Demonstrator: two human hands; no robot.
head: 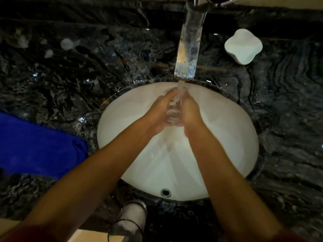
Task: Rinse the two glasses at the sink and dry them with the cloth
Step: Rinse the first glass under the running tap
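Fingers of left hand point(158, 114) and right hand point(189, 114) are curling round a clear glass point(172, 114) | water stream point(180, 88) is blurring fingertips | glass over white basin point(227, 130) | blue cloth point(35, 145) cut off left | second glass point(130, 220) partly hidden at near edge.

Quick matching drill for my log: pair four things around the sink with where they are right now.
Things:
1. glass
2. blue cloth
3. white dish
4. second glass

Places:
A. counter, right of the tap
B. near edge of the counter, in front of the basin
C. between both hands under the running water
D. counter, left of the basin

Pairs: 1-C, 2-D, 3-A, 4-B
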